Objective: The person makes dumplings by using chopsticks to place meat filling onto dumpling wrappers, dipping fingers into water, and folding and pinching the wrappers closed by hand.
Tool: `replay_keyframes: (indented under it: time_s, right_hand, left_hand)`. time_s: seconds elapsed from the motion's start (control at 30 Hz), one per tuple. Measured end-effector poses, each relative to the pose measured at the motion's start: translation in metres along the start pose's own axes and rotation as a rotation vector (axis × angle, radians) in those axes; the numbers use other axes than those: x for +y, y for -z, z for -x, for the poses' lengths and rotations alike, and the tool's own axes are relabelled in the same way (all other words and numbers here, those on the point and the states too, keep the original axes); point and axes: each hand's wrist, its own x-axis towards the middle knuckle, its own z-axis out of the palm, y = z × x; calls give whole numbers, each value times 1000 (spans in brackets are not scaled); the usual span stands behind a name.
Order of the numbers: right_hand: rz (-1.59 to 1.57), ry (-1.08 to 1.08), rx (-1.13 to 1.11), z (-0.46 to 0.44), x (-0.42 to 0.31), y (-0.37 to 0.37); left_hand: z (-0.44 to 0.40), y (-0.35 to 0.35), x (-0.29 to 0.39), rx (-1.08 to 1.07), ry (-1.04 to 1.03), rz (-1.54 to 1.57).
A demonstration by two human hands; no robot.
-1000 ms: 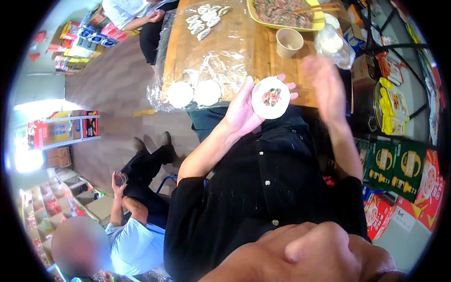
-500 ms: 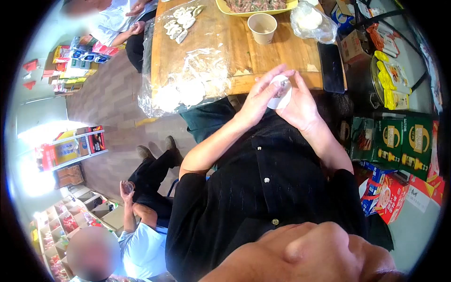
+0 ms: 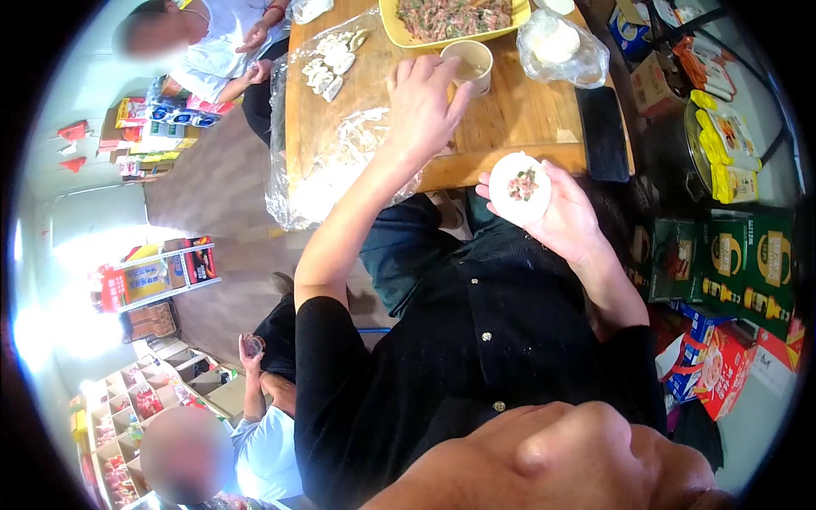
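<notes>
My right hand [image 3: 565, 212] is palm up and holds a round white dumpling wrapper [image 3: 508, 208], with a small mound of meat filling [image 3: 523, 184] with green bits at its middle. My left hand [image 3: 427, 106] reaches over the table, fingers apart, its fingertips at the near left of a paper cup [image 3: 476, 66]. Whether they touch the cup I cannot tell. Behind the cup stands a yellow tray [image 3: 390, 24] of meat filling. A plastic bag [image 3: 595, 61] holding something white sits right of the cup. Several folded dumplings [image 3: 338, 59] lie on plastic film to the left.
The wooden table [image 3: 527, 119] bears crumpled plastic film [image 3: 353, 153] at its left and a black phone [image 3: 603, 136] at its right edge. Boxes [image 3: 722, 263] crowd the right side. One person [image 3: 225, 38] sits far left, another [image 3: 263, 442] lower left.
Both hands were together around the partly folded wrapper. My left hand has moved forward to the cup. The wrapper now lies open in my right hand, its filling showing.
</notes>
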Motion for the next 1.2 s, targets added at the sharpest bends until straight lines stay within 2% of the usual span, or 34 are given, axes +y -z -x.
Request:
replay_keyframes:
  time_s: [0.07,0.17,0.2,0.27,0.33,0.37,0.4,0.47,0.67,0.73,0.77,0.87,0.97,1.0,1.07,1.1,1.13,1.2]
  right_hand:
    - [-33,8,-11,-1,-1,-1]
    - [13,76,-14,1,-3,-7]
    - [17,59,-31,2,-5,-5]
    - [113,135,-52,3,-6,-3]
    - [190,170,-29,3,-5,-4]
    - [190,168,-22,4,-4,-8]
    - [190,174,-7,4,-4,-12]
    - [197,143,-34,1,-3,-11]
    - [243,138,-14,-1,1,-11]
    - [258,139,-12,-2,1,-14]
    - [269,143,-14,-3,1,-14]
    - [245,159,-35,-2,-1,-10]
    - [233,158,-38,-1,0,-10]
    - [231,146,-50,-2,1,-9]
    - [252,131,-59,-2,0,-4]
    - [229,133,-48,-2,0,-2]
    - [205,126,-44,-3,1,-1]
    - [241,153,-34,-2,2,-4]
  left_hand:
    - [-11,-15,-10,27,-51,-61]
    - [-25,-31,-14,-103,-200,-199]
    - [-30,-32,-11,-97,-189,-220]
    - [-37,-30,-8,-245,-124,-269]
    - [-35,-25,-5,-209,-139,-226]
    - [-36,-22,-2,-338,-107,-252]
    - [-35,-17,-1,-332,-90,-267]
    - [-32,-12,5,-447,-65,-367]
    - [-32,-5,-4,-401,-67,-154]
    - [-33,-3,-1,-236,-37,-64]
    - [-34,-2,-2,-242,-46,-51]
    - [-43,9,5,-381,-28,-60]
    - [-52,2,-2,-695,15,-2]
    - [-59,-5,-7,-695,12,-1]
    - [-69,-12,-17,-1023,114,125]
    - [-73,-7,-19,-1085,227,229]
    - [-77,-6,-21,-1077,252,214]
    - [-85,-5,-22,-1207,234,130]
